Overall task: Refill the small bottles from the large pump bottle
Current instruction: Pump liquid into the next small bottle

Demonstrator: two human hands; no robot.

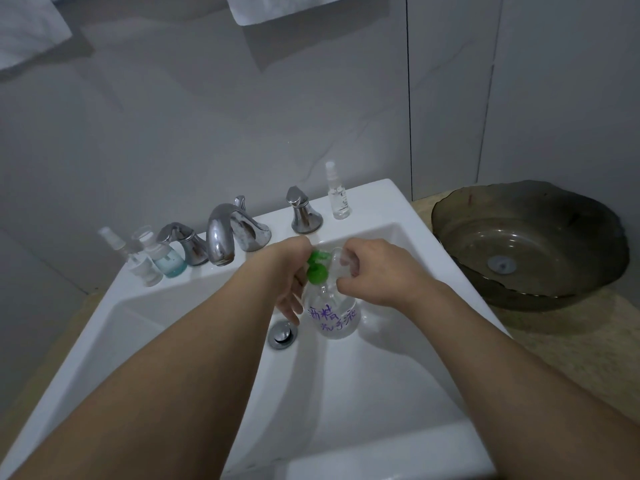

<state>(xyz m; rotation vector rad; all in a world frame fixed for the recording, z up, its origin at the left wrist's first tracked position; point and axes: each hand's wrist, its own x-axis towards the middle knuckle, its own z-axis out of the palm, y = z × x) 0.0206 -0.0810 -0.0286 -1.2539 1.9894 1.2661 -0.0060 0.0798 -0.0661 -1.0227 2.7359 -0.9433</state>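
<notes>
Hands are both over the white sink (388,202), and you're working right above the basin. Your left hand (291,271) is on the green pump head (317,268) of the large pump bottle (334,317); the palm sits against the pump and the fingers trail down the bottle's left side, fairly straight, though how firmly they hold is hard to judge from here. Your right hand (374,271) has its fingers curled round a small clear bottle (341,268), pinching it just beside the green pump, the two touching or very nearly so. The large bottle stands upright in the basin, clear, with purple handwriting across its front, right next to the metal drain plug (283,333).

Up on the back ledge, left of the chrome faucet (221,237), you've got a cluster: a clear spray bottle (116,242), a white small bottle (143,268), and a small bottle with blue liquid (166,258), packed close together. A faucet handle sits on each side of the spout, and past the right handle (303,213) another clear spray bottle (337,192) stands alone, upright.

Off to the right, a dark glass vessel basin (485,220) rests on the beige countertop (571,341). White towels (27,26) hang against the grey wall above.
</notes>
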